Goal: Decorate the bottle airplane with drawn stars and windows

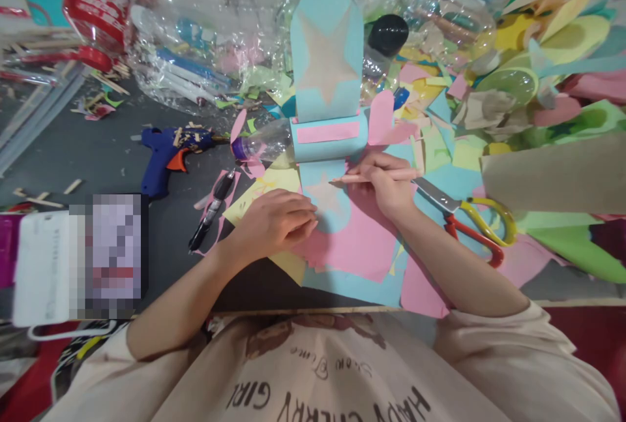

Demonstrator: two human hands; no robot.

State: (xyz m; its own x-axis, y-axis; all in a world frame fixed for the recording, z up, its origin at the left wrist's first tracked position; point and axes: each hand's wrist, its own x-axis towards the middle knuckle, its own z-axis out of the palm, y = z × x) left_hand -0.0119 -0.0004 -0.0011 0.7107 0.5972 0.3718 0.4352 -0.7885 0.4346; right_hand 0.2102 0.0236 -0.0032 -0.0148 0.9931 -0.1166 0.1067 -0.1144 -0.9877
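The right hand (391, 186) is clamped on a slim, pale peach pencil (355, 178), its tip at the beige star (327, 199) on the lower rounded, light-blue paper flap (338, 218). This flap adjoins a light-blue paper sleeve (330, 151) around a clear plastic bottle (268, 141). The left hand (276, 223), apart from the right, rests fingers curled at the flap's left edge; any grip cannot be determined.

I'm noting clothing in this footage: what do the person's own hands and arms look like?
Both the left hand and right hand are gloveless, with bare forearms below loose cream sleeves that match the shirt, which carries dark lettering.
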